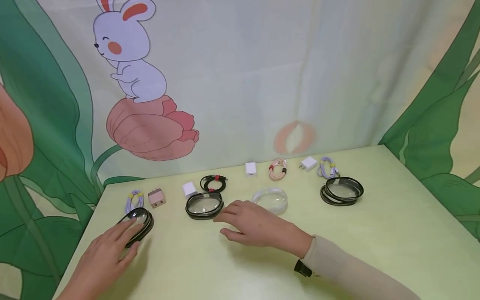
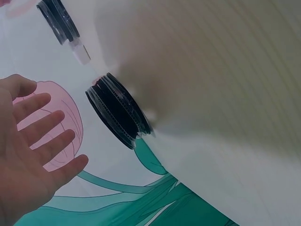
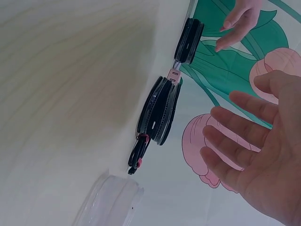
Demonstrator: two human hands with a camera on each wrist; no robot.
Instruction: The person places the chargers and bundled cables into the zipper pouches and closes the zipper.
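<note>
My left hand hovers over the leftmost round zip case, a clear-topped pouch with a black rim. In the left wrist view its fingers spread loosely, apart from that case. My right hand hangs in front of a second black-rimmed zip case; the right wrist view shows loose, parted fingers with nothing between them. Behind the left case lie a lilac cable and a pink charger plug. A white plug and a coiled black cable sit behind the second case.
A clear white-rimmed case lies just beyond my right hand, and another black-rimmed case stands farther right. Along the back are a white plug, a pink cable, another white plug and a lilac cable.
</note>
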